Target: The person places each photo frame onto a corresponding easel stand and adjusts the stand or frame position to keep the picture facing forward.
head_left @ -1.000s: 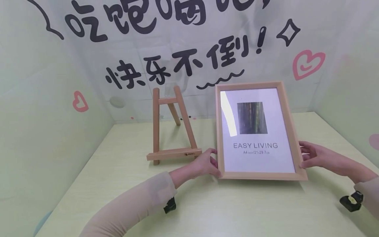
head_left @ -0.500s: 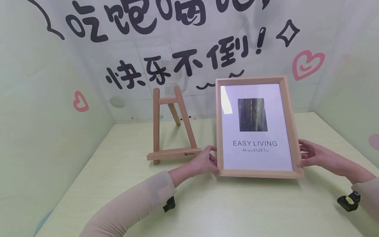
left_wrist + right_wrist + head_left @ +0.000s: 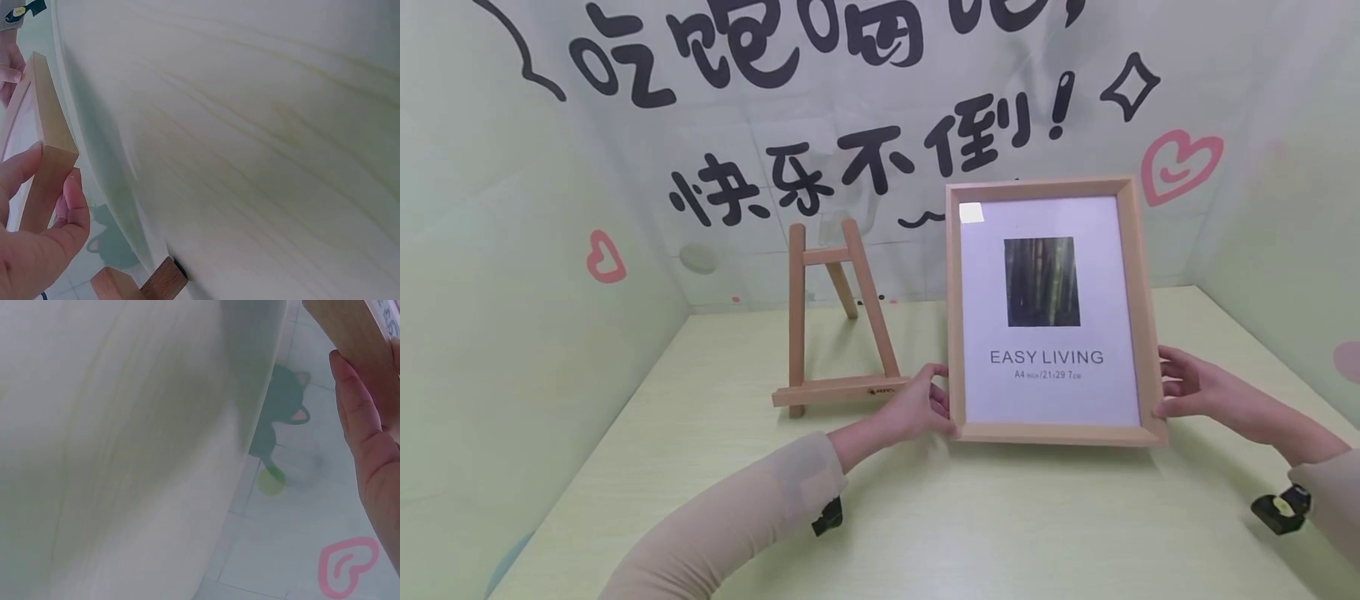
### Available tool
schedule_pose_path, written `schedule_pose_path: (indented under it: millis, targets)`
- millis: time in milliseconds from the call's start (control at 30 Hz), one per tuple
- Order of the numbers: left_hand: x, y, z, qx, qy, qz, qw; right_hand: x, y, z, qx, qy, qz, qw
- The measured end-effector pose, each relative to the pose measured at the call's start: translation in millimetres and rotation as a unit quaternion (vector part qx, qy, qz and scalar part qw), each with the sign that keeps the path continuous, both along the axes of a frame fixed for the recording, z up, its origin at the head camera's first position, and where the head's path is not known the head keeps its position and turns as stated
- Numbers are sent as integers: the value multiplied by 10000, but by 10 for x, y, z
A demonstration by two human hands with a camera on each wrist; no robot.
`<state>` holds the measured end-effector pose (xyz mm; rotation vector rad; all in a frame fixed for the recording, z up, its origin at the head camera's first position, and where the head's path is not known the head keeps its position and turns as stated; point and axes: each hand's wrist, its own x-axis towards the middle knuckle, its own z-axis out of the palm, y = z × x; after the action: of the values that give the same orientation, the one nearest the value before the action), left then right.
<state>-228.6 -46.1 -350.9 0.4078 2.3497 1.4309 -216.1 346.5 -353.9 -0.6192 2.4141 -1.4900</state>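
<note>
Between my two hands stands a light wooden picture frame (image 3: 1051, 432), tilted slightly back, with a white sheet reading "EASY LIVING" and a small bamboo picture behind its glazing. My left hand (image 3: 919, 407) grips its lower left edge; in the left wrist view the thumb (image 3: 24, 167) lies on the front and the fingers curl behind the wooden side. On the opposite edge my right hand (image 3: 1197, 388) holds the lower right side, its fingers (image 3: 357, 400) running along the frame's back in the right wrist view. A gap with shadow shows under the frame's bottom corner in the left wrist view.
A small wooden easel (image 3: 796, 321) with a ledge stands left of the frame, close to my left hand and partly covered by it. Behind is a wall sheet with black lettering and pink hearts (image 3: 1182, 167). The pale table (image 3: 1000, 525) extends toward me.
The picture frame has risen and tipped more upright, its top edge climbing and the glare on it shrinking. Both hands keep their grip and move slightly up with it. The easel stays put.
</note>
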Motion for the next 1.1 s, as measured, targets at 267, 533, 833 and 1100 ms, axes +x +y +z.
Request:
schedule_pose_path:
  millis: [267, 533, 833, 1100]
  targets:
    - [-7, -12, -24, 7, 139, 0, 9999, -1, -31, -14, -30, 162, -69, 9998]
    - [-20, -25, -39, 10, 328, -15, 9995, -21, -67, -9, -189, 178, -29, 9997]
    - [-21, -22, -27, 70, 527, -2, 9986, -44, -74, -15, -375, 153, -78, 9992]
    - [-16, -25, -21, 15, 663, 26, 9978, -58, -80, -19, -713, 231, 49, 9972]
